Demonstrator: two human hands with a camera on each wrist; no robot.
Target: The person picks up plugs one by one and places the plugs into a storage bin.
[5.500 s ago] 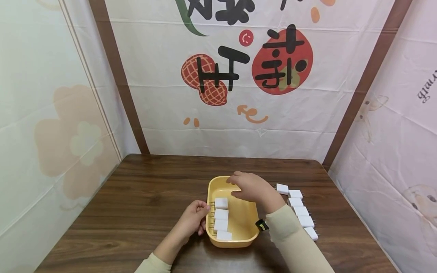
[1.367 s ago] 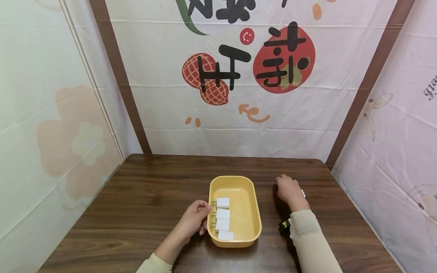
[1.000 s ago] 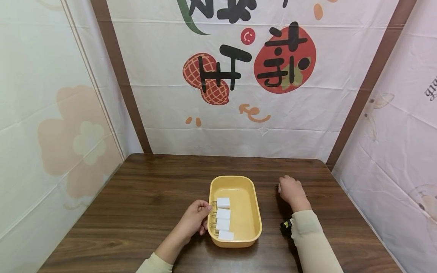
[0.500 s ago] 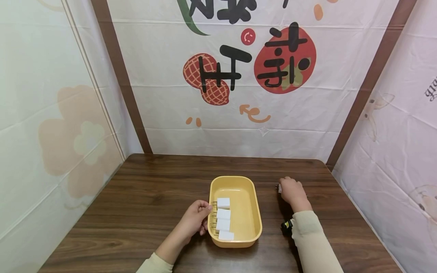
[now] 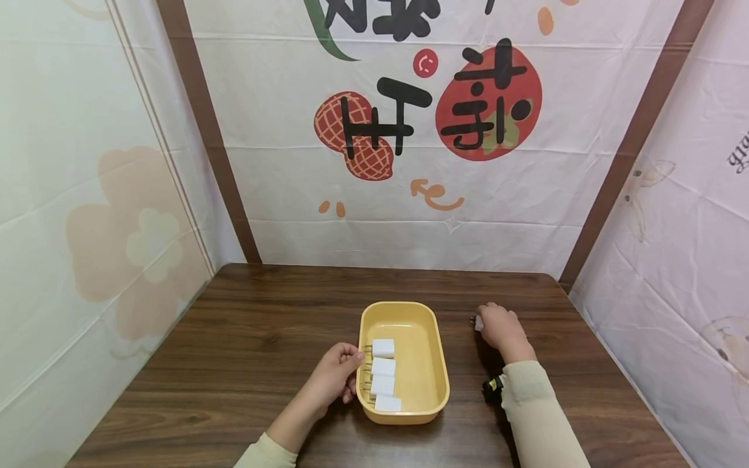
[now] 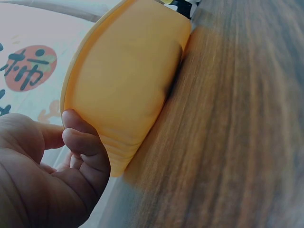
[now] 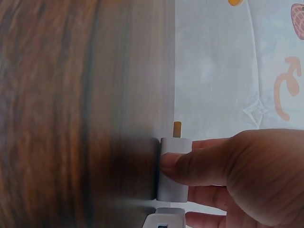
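My left hand (image 5: pixel 330 377) pinches the left rim of a yellow plastic tray (image 5: pixel 418 370). In the left wrist view its thumb and fingers meet at the edge of the tray's wall (image 6: pixel 128 71). Several white charger plugs (image 5: pixel 383 367) lie in a column along the tray's left side, prongs pointing left. Over at the right of the table, my right hand (image 5: pixel 502 331) pinches another white charger plug (image 7: pixel 173 190) between thumb and fingers, its prongs facing left in the head view. Just beside that one, a second charger plug (image 7: pixel 164 219) with a port shows in the right wrist view.
The dark wood table (image 5: pixel 281 312) reaches back to a printed cloth (image 5: pixel 281 240), with more cloth on both sides. A black band (image 5: pixel 493 387) with a yellow mark sits at the right wrist. Hand and sleeve cover the right part of the table.
My right hand has gone from above the tray to the charger plugs at the right and grasped one, shifting it slightly left. The left hand stays on the tray's rim.
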